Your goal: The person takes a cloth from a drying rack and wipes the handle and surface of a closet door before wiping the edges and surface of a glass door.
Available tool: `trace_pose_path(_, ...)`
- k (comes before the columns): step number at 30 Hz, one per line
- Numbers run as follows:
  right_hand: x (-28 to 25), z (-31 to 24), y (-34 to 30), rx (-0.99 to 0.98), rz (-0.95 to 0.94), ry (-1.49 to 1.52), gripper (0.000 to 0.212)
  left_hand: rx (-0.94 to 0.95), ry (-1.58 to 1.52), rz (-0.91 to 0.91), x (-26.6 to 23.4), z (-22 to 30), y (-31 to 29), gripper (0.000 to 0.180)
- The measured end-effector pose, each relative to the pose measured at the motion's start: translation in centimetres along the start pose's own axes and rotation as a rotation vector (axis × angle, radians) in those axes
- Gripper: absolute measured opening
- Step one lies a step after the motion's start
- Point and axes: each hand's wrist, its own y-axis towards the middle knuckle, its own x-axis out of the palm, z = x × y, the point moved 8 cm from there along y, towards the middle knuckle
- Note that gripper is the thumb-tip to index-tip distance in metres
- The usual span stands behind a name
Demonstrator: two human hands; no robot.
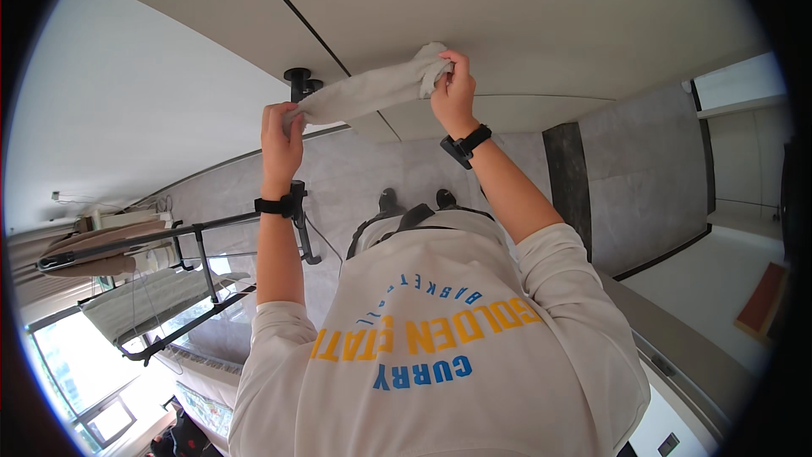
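Observation:
A light grey cloth [368,95], long and narrow, is stretched between my two raised hands in front of a beige panelled surface. My left hand [282,135] has its fingers closed round the cloth's left end. At the other end, which is bunched and folded over, my right hand [455,89] pinches the fabric between thumb and fingers. The right end sits higher than the left in the picture. Just behind the left end shows a black round fitting [300,83], partly covered by the cloth. Black bands with small devices are on both wrists.
To the left stands a black-framed drying rack [203,262] with a brown garment [101,245] and a grey-green cloth [144,309] on it. A bright window [80,368] is beyond. Grey tiled floor [474,165] lies under my dark shoes, with a dark strip [568,178] to the right.

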Motion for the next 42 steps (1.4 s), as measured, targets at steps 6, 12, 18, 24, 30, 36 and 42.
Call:
trace_pose_path(6,1.6,-1.3,0.2,-0.121,0.060,-0.025,0.035,0.042,-0.031,0.022,-1.0,-1.0,0.3,0.016)
trace_pose_path(12,2.7,-3.3,1.5,-0.155,0.138,0.001,0.032,0.077,-0.128,0.049,-1.4,-0.7,1.7,0.018)
trace_pose_path(18,3.6,-0.4,-0.2,-0.198,0.083,-0.157,0.030,0.135,-0.103,0.052,-1.3,0.4,2.7,0.015)
trace_pose_path(24,3.7,5.7,-2.9,0.082,0.047,-0.215,0.026,0.055,-0.189,-0.256,1.8,0.1,1.8,0.019)
trace_pose_path(30,2.5,6.2,-3.0,0.188,0.102,-0.197,0.026,0.085,-0.063,-0.214,2.3,-2.2,1.8,0.017)
trace_pose_path(36,2.0,-0.7,0.9,0.008,0.200,-0.056,0.028,0.085,0.140,-0.085,1.0,-3.2,2.4,0.011)
trace_pose_path(42,3.6,-4.5,3.4,0.030,0.102,0.064,0.028,-0.210,-0.003,0.103,-1.7,-5.9,1.9,0.011)
